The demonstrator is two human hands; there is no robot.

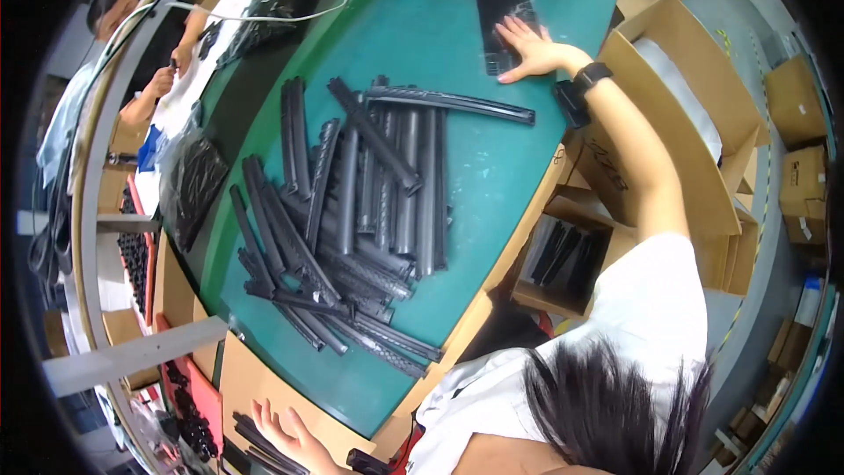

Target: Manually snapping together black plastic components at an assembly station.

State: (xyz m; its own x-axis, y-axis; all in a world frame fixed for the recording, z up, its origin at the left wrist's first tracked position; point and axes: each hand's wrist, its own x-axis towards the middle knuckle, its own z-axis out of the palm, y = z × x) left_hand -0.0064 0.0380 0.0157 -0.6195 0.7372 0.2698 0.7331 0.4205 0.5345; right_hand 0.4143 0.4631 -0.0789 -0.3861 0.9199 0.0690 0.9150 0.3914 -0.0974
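Two bare hands stand well apart, and only the right hand (534,51) meets the flat black packet wrapped in clear plastic film (501,0). That packet lies near twelve o'clock on the smooth blue-green tabletop (501,180), its long axis running roughly from twelve to six, with the upper end tipped slightly toward eleven. The right hand is far the nearer one. It comes in from about four o'clock and sets its fingertips on the lower part of the packet, so most of the packet's length stretches toward eleven o'clock from the grip. The fingers are spread and lie flat, clamped on nothing.

The left hand (297,444) is down at seven o'clock, its fingers apart and curling loosely upward. Just beside it, toward eight o'clock, are long dark strips (255,453); whether it touches them cannot be told.

Between the hands spreads a loose heap of long black ribbed plastic strips (349,193), toward seven to eight o'clock from the right hand. One black strip (453,104) lies across the heap's top, pointing roughly from ten to four, apart from the packet.
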